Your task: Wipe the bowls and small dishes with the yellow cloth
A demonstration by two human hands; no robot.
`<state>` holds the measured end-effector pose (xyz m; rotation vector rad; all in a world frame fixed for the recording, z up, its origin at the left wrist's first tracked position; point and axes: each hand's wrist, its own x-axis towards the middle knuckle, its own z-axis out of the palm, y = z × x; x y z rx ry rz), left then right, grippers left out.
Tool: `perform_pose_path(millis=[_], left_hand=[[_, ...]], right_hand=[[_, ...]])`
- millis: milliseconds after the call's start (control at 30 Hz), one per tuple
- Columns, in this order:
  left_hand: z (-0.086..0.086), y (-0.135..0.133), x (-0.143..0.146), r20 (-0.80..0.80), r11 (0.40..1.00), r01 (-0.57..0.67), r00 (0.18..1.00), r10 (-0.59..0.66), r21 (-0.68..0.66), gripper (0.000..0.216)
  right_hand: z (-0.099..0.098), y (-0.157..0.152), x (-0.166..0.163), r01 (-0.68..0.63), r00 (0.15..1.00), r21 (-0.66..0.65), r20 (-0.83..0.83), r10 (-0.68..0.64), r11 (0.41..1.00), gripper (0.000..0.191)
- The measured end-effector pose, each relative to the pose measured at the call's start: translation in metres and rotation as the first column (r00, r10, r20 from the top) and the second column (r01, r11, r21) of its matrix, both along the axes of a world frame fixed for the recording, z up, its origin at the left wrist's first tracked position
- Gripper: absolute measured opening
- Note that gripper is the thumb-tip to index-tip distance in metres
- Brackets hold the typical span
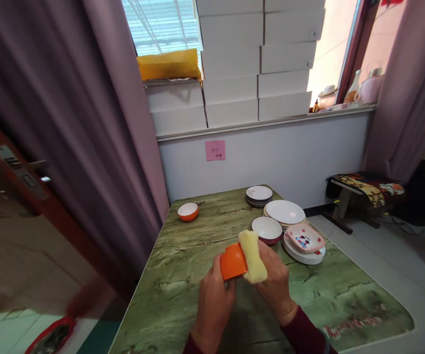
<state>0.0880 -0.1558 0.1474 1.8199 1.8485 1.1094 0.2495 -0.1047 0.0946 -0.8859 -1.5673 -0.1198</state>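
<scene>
My left hand (pixel 212 300) is closed around an orange bowl (pixel 233 262), held tilted above the green marbled table (pixel 183 275). A pale yellow sponge (pixel 253 255) is gripped in my right hand (pixel 274 282) and presses against the bowl's rim and inside. Both hands are near the middle of the table, close to my body. Dark red sleeves cover my wrists.
Another orange bowl (pixel 187 211) sits at the table's far left. On the right are a dark red bowl (pixel 267 229), stacks of white plates (pixel 285 212), a small plate stack (pixel 259 195) and a pink patterned dish (pixel 305 241) on plates. White boxes (pixel 256 59) line the windowsill.
</scene>
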Motion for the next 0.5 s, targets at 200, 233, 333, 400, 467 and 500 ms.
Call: perform_pose_path(millis=[200,233,333,400,467,500], left_hand=[[-0.006,0.000,0.002,0.282,0.999,0.025,0.959,-0.036,0.043,0.048],[-0.008,0.000,0.002,0.368,0.998,0.022,0.929,-0.039,0.051,0.045],[-0.014,0.002,0.007,0.643,0.999,0.027,0.765,-0.039,0.029,0.037],[-0.016,0.003,0.014,0.777,0.999,-0.015,0.628,0.038,-0.037,0.043],[-0.017,0.004,0.023,0.833,0.989,-0.098,0.533,0.148,-0.113,0.047],[-0.017,0.005,0.026,0.841,0.983,-0.127,0.511,0.180,-0.133,0.047]], right_hand=[[0.026,-0.011,0.002,-0.035,0.995,0.174,0.093,0.019,0.984,0.048],[0.027,-0.010,0.001,-0.054,0.997,0.158,0.062,0.045,0.986,0.047],[0.022,-0.007,-0.005,-0.086,0.979,-0.026,-0.189,0.079,0.996,0.047],[0.018,-0.007,-0.015,-0.225,0.880,-0.272,-0.468,0.076,0.936,0.046],[0.018,-0.011,-0.027,-0.494,0.675,-0.425,-0.737,0.027,0.759,0.047],[0.018,-0.014,-0.032,-0.612,0.562,-0.429,-0.827,-0.017,0.664,0.048]])
